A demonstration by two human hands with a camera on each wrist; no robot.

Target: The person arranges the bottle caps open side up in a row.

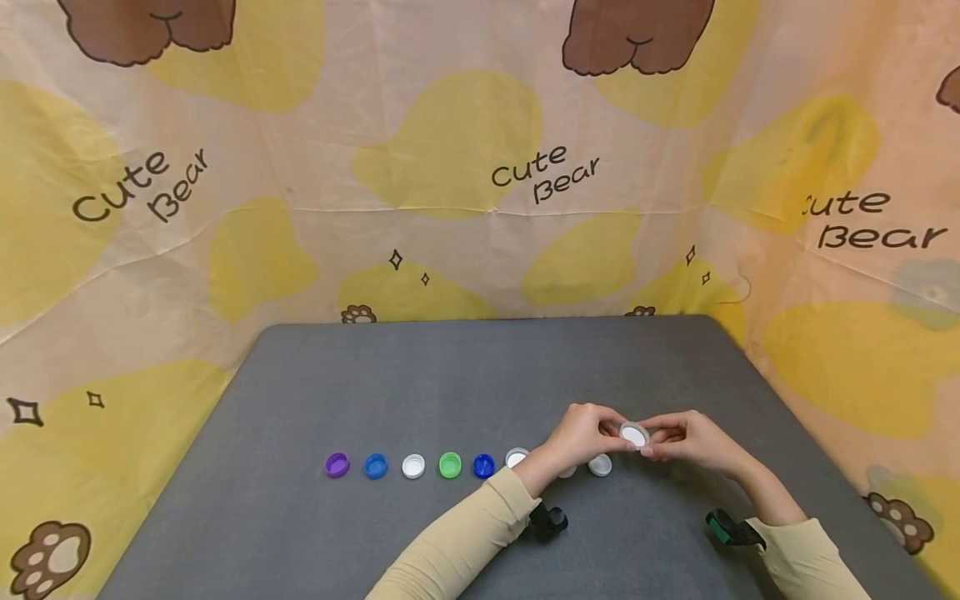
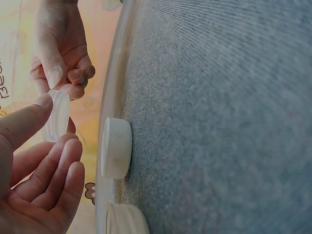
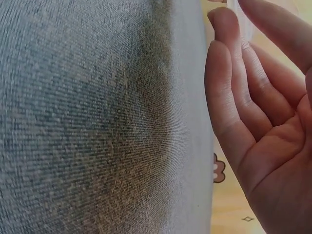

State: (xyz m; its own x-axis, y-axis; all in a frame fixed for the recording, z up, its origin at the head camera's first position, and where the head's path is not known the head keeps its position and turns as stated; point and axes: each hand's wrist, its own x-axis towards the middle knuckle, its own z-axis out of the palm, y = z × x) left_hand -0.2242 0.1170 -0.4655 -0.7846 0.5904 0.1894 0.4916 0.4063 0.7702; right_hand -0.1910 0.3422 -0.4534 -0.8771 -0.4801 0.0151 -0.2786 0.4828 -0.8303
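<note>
Above the right part of the table, both hands meet at a round, whitish translucent bottle cap [image 1: 634, 434], tilted so its white disc face shows in the head view. My left hand [image 1: 585, 429] pinches its left edge between thumb and fingers; the left wrist view shows the cap [image 2: 59, 116] edge-on with a ridged side. My right hand [image 1: 693, 437] pinches the opposite edge with thumb and fingertips. In the right wrist view, the fingers [image 3: 265, 97] of that hand are bent, and the cap is mostly cut off at the top. Just below the hands lies a white cap [image 1: 600, 465].
Along a row to the left lie a purple cap [image 1: 337, 465], a light blue cap [image 1: 376, 466], a white cap [image 1: 413, 466], a green cap [image 1: 450, 465] and a dark blue cap [image 1: 483, 466]. My left forearm partly covers further whitish caps. A patterned cloth [image 1: 450, 167] hangs behind the grey table [image 1: 450, 375].
</note>
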